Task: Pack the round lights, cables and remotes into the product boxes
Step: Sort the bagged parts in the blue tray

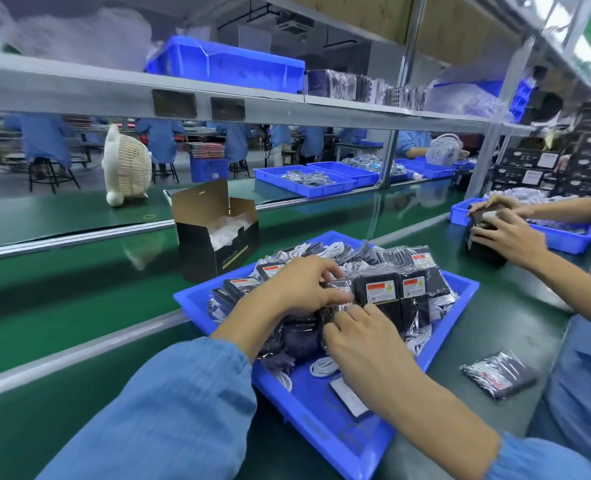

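A blue tray [325, 424] in front of me holds several black bagged remotes [382, 292] with red-and-white warning labels, plus coiled white cables [323, 367]. My left hand [297, 284] and my right hand [366, 341] both reach into the pile and pinch one bagged black remote [339, 299] between their fingertips. Behind the tray on the green belt stands an open black product box [214, 233], its flap up and white wrapped contents showing inside.
One loose bagged remote [498, 374] lies on the table right of the tray. A neighbour's two hands [501, 230] hold a black box by another blue tray [564, 237]. A white fan [126, 166] stands at the back left; more blue trays [304, 180] sit behind.
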`<state>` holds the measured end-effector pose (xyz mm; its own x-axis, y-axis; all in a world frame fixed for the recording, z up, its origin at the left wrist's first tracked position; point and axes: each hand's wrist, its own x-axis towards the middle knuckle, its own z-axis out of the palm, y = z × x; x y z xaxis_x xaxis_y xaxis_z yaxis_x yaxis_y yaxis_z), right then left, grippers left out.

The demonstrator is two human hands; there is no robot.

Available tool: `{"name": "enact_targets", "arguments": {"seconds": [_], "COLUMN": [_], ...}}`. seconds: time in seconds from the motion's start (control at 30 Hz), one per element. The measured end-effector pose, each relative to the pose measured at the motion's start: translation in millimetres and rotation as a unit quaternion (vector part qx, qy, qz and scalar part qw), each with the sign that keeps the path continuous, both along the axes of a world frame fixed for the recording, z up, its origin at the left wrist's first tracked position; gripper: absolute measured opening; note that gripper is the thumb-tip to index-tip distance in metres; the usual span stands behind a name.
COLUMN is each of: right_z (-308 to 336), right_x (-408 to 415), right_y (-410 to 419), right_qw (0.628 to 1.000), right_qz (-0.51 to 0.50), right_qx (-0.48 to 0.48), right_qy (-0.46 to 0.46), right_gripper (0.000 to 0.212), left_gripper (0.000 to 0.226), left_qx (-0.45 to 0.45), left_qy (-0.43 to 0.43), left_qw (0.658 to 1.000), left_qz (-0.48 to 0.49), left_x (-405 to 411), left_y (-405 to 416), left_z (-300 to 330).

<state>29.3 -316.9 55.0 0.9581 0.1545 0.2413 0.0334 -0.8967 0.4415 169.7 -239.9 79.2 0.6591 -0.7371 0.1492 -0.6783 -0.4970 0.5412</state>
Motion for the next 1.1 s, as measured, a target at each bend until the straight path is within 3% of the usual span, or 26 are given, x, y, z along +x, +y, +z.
{"name": "enact_targets", "arguments": {"seconds": [0.17, 0.27, 0.47, 0.57, 0.63, 0.67, 0.7, 0.77, 0.87, 0.97, 1.1], "right_z": [-5, -8, -10, -10, 0, 8, 15, 25, 22, 13, 0], "right_x": [-17, -22, -26, -30, -32, -32, -31, -26, -12, -10, -13], "right_y": [-3, -7, 2, 1, -14, -24, -37, -58, -68, -69, -66], "right_qw": [0.997, 0.989, 0.959, 0.945, 0.947, 0.953, 0.960, 0.968, 0.987, 0.993, 0.994], "right_qz": [0.006, 0.009, 0.038, 0.078, 0.082, 0.075, 0.068, 0.031, 0.002, -0.005, 0.016], "right_qx": [0.076, 0.129, 0.246, 0.268, 0.282, 0.289, 0.268, 0.203, 0.088, 0.039, 0.035], "right_qy": [0.015, 0.067, 0.133, 0.169, 0.128, 0.060, -0.032, -0.144, -0.133, -0.115, -0.102], "right_gripper": [0.035, 0.011, 0.006, 0.015, 0.016, 0.012, 0.006, 0.023, 0.034, 0.035, 0.036], "left_gripper": [0.042, 0.039, 0.036, 0.034, 0.035, 0.036, 0.037, 0.042, 0.056, 0.033, 0.021], "left_qx": [0.009, -0.004, 0.006, 0.012, 0.022, 0.031, 0.039, 0.026, -0.068, -0.096, -0.127], "left_qy": [0.024, 0.036, 0.054, 0.036, 0.026, 0.016, 0.001, -0.042, -0.015, 0.002, -0.008], "left_qw": [1.000, 0.999, 0.998, 0.999, 0.999, 0.999, 0.999, 0.999, 0.997, 0.993, 0.992], "left_qz": [0.011, 0.013, 0.009, 0.011, 0.012, 0.011, 0.013, 0.018, -0.038, -0.071, -0.020], "left_x": [11, 14, 18, 16, 12, 9, 7, -4, -25, -32, -25], "left_y": [-3, -3, -2, -1, 0, 0, 0, -4, -15, -25, -32], "left_z": [1, 1, 9, 10, 10, 10, 11, 12, 16, 16, 6]}}
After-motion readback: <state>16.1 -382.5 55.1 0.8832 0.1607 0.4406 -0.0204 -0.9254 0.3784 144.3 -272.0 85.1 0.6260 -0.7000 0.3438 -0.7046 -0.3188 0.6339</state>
